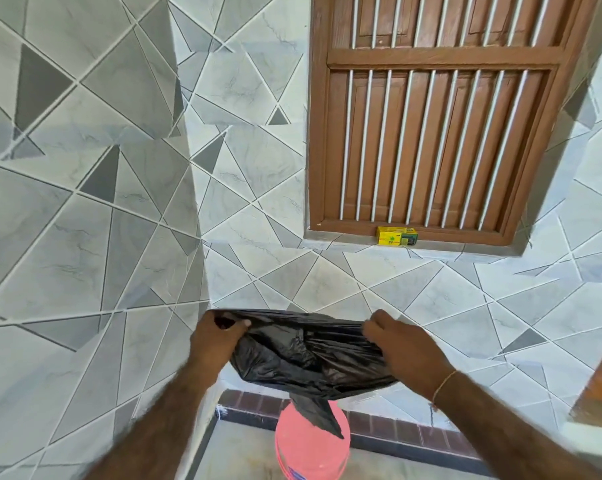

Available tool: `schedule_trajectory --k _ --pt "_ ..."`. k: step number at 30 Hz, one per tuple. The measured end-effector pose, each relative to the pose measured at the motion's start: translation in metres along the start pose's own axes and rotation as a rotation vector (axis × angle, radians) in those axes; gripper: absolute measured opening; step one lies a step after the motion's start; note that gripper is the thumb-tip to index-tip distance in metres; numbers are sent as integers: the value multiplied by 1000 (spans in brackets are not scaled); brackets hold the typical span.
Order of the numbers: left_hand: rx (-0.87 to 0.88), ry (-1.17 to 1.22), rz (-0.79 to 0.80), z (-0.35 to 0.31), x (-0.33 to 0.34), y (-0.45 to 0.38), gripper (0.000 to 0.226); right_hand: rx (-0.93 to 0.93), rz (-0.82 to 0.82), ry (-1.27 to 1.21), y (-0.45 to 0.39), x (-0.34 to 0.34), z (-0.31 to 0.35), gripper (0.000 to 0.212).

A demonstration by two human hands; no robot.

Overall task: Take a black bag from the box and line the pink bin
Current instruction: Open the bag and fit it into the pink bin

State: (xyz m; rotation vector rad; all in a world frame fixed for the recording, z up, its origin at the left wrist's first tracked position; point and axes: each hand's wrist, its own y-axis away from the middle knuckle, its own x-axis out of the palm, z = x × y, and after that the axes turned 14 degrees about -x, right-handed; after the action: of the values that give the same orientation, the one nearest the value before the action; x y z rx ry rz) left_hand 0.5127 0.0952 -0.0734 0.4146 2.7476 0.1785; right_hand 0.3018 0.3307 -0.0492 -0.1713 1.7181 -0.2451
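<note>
A crumpled black bag hangs stretched between both hands at chest height in front of the tiled wall. My left hand grips its top left edge. My right hand pinches the top right edge. A tail of the bag dangles down over the pink bin, which stands on the floor directly below, its rim partly hidden by the plastic. The yellow box lies on the window sill, above and to the right of the hands.
Grey patterned tile walls meet in a corner on the left. A brown wooden window with white bars sits above the sill. A dark brick skirting runs behind the bin. A wooden edge juts in at right.
</note>
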Motion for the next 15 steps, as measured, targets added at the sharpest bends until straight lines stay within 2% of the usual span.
schedule_trajectory --k 2,4,6,7,9,10,11,13,15 --pt "71 31 84 3 7 -2 44 25 56 81 -1 6 -1 22" --pt "288 -330 5 3 5 -10 34 214 25 20 -3 12 -9 22" --pt "439 -860 -19 1 3 -8 27 525 -74 -157 -5 17 -27 22" --pt "426 -1054 8 1 2 -4 25 669 -127 -254 -4 18 -38 24" --pt "316 -1195 13 3 1 1 25 821 -162 -318 0 22 -51 26" --pt "286 -1170 -37 4 3 2 26 839 -143 -277 4 24 -53 28" --pt "261 -1044 -109 5 4 0 27 809 -114 -183 7 26 -50 31" --pt "145 -631 -206 6 8 -5 27 642 -33 65 13 29 -41 38" --pt "-13 -148 -117 3 13 -8 31 509 59 139 16 30 -32 40"
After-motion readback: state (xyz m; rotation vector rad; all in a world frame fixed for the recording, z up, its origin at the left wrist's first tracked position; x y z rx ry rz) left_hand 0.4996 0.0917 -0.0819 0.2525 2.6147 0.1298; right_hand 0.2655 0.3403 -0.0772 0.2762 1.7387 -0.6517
